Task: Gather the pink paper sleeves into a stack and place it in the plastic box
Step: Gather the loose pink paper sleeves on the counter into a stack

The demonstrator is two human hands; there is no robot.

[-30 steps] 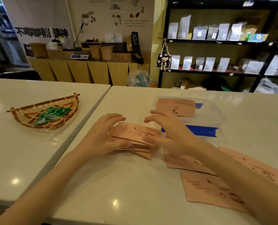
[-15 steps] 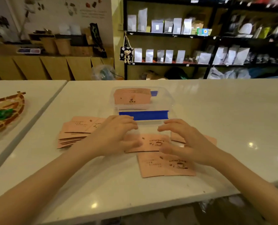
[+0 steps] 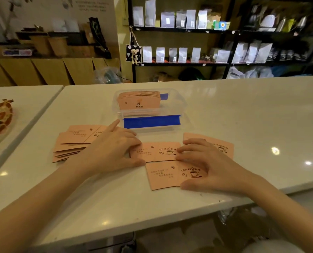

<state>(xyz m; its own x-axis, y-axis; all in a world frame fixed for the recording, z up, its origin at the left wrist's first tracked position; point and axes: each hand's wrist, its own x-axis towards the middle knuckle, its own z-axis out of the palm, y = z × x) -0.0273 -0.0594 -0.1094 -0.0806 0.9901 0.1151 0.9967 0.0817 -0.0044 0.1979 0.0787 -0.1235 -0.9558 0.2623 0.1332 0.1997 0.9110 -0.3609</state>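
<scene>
pink sleeves part-gathered, three loose ones left on the counter

pink paper is in three places. one neat batch [image 3: 139, 101] already stands inside the clear plastic box [image 3: 181, 106], at its left end, with the box's blue latch [image 3: 151, 121] facing the person. a fanned, untidy pile [image 3: 73, 143] lies flat on the white counter [image 3: 225, 115] to the left of the box, not yet squared up. three single sleeves lie apart in front of the box: a middle sleeve [image 3: 155, 151], a near sleeve [image 3: 170, 174] just below it, and a far-right sleeve [image 3: 223, 146] partly under the fingers.

the left hand [image 3: 113, 150] rests palm-down with fingers loosely spread, its fingertips at the left edge of the middle sleeve and its back over the pile's right corner. the right hand [image 3: 208, 168] is also flat and spread, fingertips touching the middle sleeve's right edge, thumb lying on the near sleeve. neither hand pinches anything.

by my reading the job is roughly midway: the loose sleeves need to be joined to the pile, evened and lifted into the box.

readable print: "coffee" beside a steaming cup drawing and coffee beans on the loose sleeves. the smaller lines are too small to read.
</scene>
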